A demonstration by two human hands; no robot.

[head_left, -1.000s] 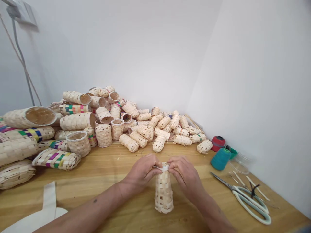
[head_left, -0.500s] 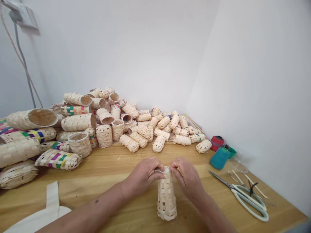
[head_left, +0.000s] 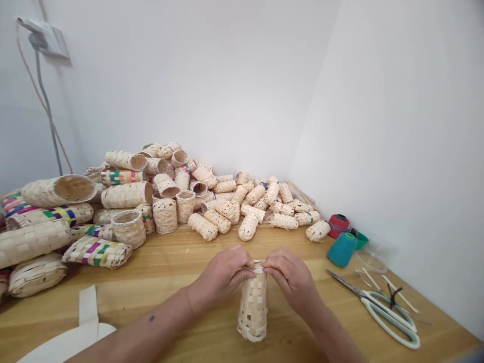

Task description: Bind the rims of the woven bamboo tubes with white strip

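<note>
A small woven wood-strip basket (head_left: 252, 307), narrow and tube-shaped, stands at the front of the table with its top towards my fingers. My left hand (head_left: 226, 272) pinches the left side of its top rim, where a thin white strip (head_left: 258, 269) shows. Thumb and fingers of my right hand (head_left: 288, 275) grip the rim's right side, close to the left fingertips. The fingers hide most of the rim, and I cannot tell how the strip is fixed there.
Many woven baskets (head_left: 123, 194) are heaped at the back and left. White-handled scissors (head_left: 389, 312) lie at the right, near a teal thread cone (head_left: 342, 249), a red spool (head_left: 338, 226) and a clear plastic dish (head_left: 372, 256). White sheet material (head_left: 66, 343) lies at front left.
The basket's lower end has swung slightly left, and my right fingertips have moved a little closer to the left ones on the rim. The whole view has shifted slightly.
</note>
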